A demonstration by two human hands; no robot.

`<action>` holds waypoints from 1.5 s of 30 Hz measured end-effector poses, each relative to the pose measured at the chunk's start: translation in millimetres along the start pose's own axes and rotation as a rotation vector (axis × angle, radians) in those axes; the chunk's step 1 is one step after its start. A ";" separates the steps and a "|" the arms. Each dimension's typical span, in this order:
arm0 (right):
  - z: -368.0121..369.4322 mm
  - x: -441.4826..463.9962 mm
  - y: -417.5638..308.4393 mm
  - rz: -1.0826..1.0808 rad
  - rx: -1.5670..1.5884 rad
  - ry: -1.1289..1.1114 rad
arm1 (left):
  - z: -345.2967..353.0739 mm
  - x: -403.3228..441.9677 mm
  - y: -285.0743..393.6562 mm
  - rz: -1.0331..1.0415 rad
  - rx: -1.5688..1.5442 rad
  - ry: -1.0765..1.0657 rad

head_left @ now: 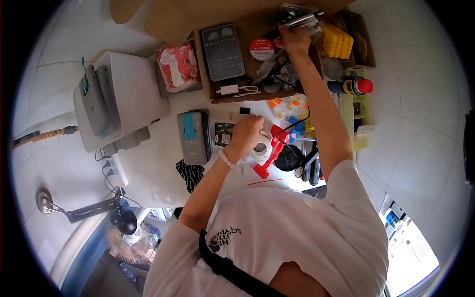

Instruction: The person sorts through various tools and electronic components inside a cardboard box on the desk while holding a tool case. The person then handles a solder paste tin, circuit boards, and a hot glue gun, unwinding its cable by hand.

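Note:
My left hand (246, 134), with a beaded bracelet on its wrist, is closed over the white table, its fingers curled down. Whatever lies under the fingers is hidden. Close beside it are a white tape roll (265, 149), a red tape dispenser (270, 163) and a green circuit board (218, 133). My right hand (296, 40) reaches into the cardboard box (217, 97), its fingers closed at a clear plastic bag (297, 12) with a silvery rod-like item (304, 20). Beside that hand sit a round red-labelled tin (261, 49) and black cables (282, 67).
A grey bit case (222, 52) stands in the box. Grey devices (194, 136) lie on the table at left, near a white bin (136, 89). A spray can (346, 86), yellow case (336, 42), black round lid (288, 158) and pliers-like tools (310, 166) are at right.

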State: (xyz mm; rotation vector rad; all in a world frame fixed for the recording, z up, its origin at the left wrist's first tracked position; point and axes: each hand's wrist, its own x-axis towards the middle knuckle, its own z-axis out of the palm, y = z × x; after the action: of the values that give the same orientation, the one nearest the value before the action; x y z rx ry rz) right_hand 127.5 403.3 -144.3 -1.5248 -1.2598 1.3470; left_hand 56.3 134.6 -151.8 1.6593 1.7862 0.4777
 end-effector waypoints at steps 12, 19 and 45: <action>10.3 10.0 15.8 -0.011 -0.062 0.082 | -24.9 -0.9 12.3 0.056 -0.124 0.012; -13.4 -21.9 -1.7 -0.016 0.037 -0.038 | -92.7 28.2 25.9 0.039 -0.296 0.190; -49.7 12.0 -73.8 -0.351 -0.909 0.174 | -52.7 169.7 3.4 0.008 0.177 0.285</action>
State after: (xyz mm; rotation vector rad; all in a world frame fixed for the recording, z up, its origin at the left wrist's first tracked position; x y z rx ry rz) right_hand 161.3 437.5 -68.4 -1.8036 -2.0464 0.3820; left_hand 24.8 309.5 -146.9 1.7904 2.0800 0.5994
